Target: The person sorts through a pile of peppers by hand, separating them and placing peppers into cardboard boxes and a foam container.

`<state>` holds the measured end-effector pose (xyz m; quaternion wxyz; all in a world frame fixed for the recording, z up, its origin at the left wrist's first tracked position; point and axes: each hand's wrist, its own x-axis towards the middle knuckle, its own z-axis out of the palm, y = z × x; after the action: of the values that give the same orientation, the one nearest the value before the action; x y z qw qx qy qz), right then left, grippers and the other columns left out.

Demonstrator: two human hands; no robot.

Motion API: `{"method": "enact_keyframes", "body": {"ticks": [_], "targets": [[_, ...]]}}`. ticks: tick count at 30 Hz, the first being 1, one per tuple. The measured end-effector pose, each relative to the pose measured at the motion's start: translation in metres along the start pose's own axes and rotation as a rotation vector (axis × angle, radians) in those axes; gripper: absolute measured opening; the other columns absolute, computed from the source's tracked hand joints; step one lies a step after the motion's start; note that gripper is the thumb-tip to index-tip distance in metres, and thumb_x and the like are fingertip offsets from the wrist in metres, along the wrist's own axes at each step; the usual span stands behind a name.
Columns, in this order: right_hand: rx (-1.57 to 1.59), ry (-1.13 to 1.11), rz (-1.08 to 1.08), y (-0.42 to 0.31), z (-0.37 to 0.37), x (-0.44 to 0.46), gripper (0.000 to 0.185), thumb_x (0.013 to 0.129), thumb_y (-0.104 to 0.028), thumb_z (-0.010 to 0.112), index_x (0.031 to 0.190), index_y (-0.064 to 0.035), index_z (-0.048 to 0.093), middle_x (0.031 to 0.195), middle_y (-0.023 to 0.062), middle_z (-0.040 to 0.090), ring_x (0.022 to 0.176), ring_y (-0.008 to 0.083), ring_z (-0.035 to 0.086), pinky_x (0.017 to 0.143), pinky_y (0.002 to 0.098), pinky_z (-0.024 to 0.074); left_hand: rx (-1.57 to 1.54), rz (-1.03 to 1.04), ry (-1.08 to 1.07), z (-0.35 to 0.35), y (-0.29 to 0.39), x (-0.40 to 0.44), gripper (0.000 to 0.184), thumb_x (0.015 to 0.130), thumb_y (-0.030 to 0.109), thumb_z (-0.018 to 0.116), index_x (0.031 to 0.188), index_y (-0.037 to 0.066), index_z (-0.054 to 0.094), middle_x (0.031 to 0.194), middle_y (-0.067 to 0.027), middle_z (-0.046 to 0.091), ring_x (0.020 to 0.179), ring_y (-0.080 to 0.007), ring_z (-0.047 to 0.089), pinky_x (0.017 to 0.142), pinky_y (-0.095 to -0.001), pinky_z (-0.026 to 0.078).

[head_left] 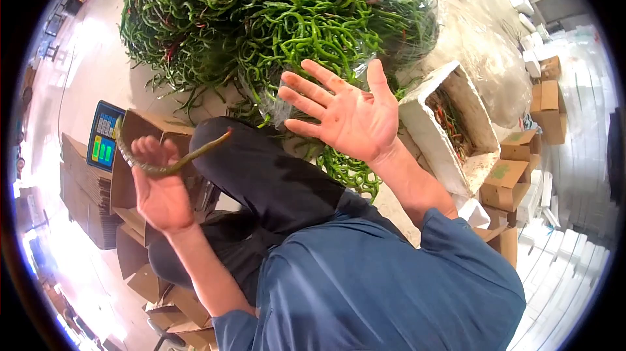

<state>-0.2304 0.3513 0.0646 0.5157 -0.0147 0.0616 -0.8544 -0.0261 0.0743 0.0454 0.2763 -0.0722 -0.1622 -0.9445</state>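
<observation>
A long curved green chili pepper (153,170) with a reddish tip crosses in front of my left hand (162,191). The hand is palm up and slightly blurred, its fingers loosely bent and not wrapped around the pepper. I cannot tell whether the pepper rests on the fingers or is in the air just above them. My right hand (355,113) is spread wide, palm toward me, with nothing in it. Beyond it rises a big heap of green chili peppers (261,18), some of them in clear plastic (407,15).
A white foam box (417,116) with reddish and dark peppers stands at my right. At my left are a scale (104,136) with a lit green display and an open cardboard box (130,181). More cartons (508,178) stand farther right. My bent legs (261,168) are between the hands.
</observation>
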Motion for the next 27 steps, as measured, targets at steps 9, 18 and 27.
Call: {"method": "enact_keyframes", "body": {"ticks": [9, 18, 27], "targets": [[-0.045, 0.028, 0.052, 0.02, -0.012, 0.015, 0.093, 0.096, -0.072, 0.025, 0.155, -0.0005, 0.02, 0.16, 0.0245, 0.022, 0.149, 0.0378, 0.018, 0.118, 0.0597, 0.0169, 0.262, 0.214, 0.087, -0.029, 0.163, -0.075, 0.039, 0.106, 0.009, 0.035, 0.14, -0.011, 0.039, 0.145, -0.0236, 0.044, 0.14, -0.0349, 0.037, 0.123, -0.0552, 0.019], [-0.29, 0.083, 0.06, 0.022, -0.06, 0.033, 0.09, 0.097, -0.069, 0.028, 0.152, 0.0015, 0.028, 0.153, 0.0259, 0.034, 0.143, 0.0379, 0.033, 0.115, 0.0549, 0.029, 0.314, 0.243, 0.454, -0.088, 0.342, -0.167, 0.042, 0.104, 0.014, 0.046, 0.143, -0.001, 0.04, 0.119, -0.0142, 0.06, 0.077, -0.0147, 0.053, 0.062, -0.0265, 0.049], [-0.622, 0.709, 0.056, 0.002, -0.174, 0.025, 0.079, 0.099, -0.06, 0.044, 0.142, 0.0059, 0.04, 0.132, 0.0187, 0.056, 0.113, 0.0288, 0.057, 0.094, 0.0391, 0.0486, 0.582, 0.808, 0.956, -0.061, 0.322, -0.181, 0.015, 0.095, 0.009, 0.065, 0.107, 0.001, 0.06, 0.103, -0.0138, 0.068, 0.097, -0.0252, 0.066, 0.085, -0.0388, 0.057]]}}
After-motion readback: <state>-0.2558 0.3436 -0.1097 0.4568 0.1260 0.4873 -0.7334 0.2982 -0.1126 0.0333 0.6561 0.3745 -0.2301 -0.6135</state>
